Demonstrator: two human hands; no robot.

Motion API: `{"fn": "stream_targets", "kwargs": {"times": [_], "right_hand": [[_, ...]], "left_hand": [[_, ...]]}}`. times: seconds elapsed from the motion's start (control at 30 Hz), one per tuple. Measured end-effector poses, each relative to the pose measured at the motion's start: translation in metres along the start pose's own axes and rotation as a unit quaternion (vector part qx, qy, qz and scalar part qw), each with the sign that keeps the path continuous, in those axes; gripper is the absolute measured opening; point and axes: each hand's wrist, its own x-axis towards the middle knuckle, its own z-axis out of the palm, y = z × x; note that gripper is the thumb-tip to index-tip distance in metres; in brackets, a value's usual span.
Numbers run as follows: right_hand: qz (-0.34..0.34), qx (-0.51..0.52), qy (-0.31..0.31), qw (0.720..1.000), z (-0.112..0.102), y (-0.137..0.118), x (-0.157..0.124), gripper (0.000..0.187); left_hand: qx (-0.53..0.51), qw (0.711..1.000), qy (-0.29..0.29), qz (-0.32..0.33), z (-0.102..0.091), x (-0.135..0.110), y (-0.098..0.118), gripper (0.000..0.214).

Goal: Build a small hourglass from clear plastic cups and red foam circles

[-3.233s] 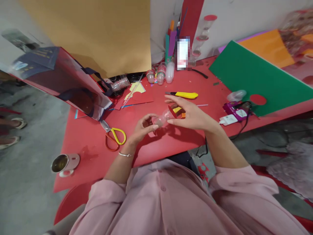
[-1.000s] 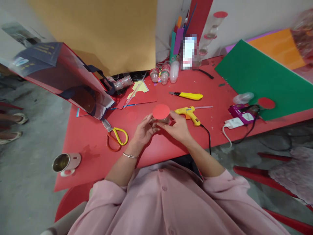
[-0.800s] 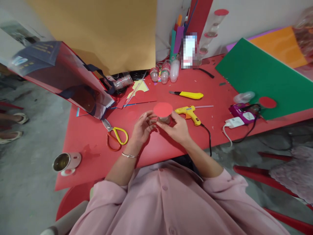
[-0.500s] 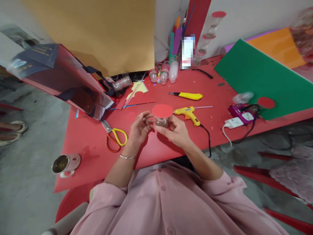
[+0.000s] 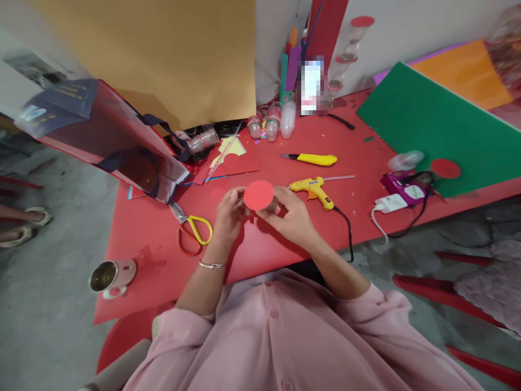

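Observation:
Between my hands, above the near part of the table, is a clear plastic cup (image 5: 276,206) capped with a round red paper disc (image 5: 259,195). My right hand (image 5: 296,216) is closed around the cup from the right. At the disc's left edge, my left hand (image 5: 228,215) pinches with thumb and curled fingers; some fingertips are hidden. The disc tilts toward me and covers most of the cup. Just right of my right hand lies a yellow glue gun (image 5: 311,189) with a glue stick in its back. Scissors (image 5: 194,228) with yellow and red handles lie left of my left hand.
A yellow utility knife (image 5: 315,159) lies farther back on the red table (image 5: 163,282). A mug (image 5: 116,277) stands at the left edge, a paper bag (image 5: 134,136) behind it. Plastic cups (image 5: 272,127), a phone (image 5: 312,87) and a green board (image 5: 439,130) are toward the back.
The disc-topped cup has tipped toward me and shifted slightly left. My left hand's fingers have closed in on the disc's edge; my right hand keeps its hold.

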Motion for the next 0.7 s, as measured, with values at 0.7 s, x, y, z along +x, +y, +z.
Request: {"fn": "stream_targets", "kwargs": {"times": [0.7], "right_hand": [[0.048,-0.01,0.057,0.997,0.012,0.033,-0.008,0.058]], "left_hand": [[-0.096,0.993,-0.016,-0.065,0.015,-0.008,-0.003,0.04]]}}
